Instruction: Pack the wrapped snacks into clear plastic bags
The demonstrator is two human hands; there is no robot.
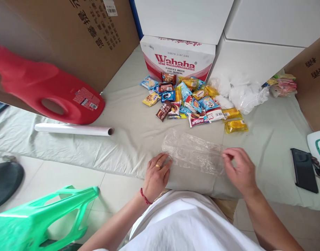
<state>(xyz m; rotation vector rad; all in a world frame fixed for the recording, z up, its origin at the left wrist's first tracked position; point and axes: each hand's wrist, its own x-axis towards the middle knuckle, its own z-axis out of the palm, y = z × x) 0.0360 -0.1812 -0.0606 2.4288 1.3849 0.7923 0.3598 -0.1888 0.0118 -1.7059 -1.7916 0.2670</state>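
Note:
A crumpled clear plastic bag [193, 151] lies flat on the pale sheet [128, 139] right in front of me. My left hand [156, 176], with a ring and a red wrist cord, presses its fingertips on the bag's left edge. My right hand [240, 170] pinches the bag's right edge between thumb and fingers. Beyond the bag, a pile of small snack packets [188, 99] is spread on the sheet, with two yellow packets [234, 120] at its right side.
A Wahaha water carton [179, 57] and white boxes [256, 38] stand behind the snacks, with crumpled white plastic [241, 94] beside them. A red jug [45, 87], a white roll [73, 129], a green plastic stool [39, 218], a large cardboard box [71, 31] left; a black phone [304, 170] right.

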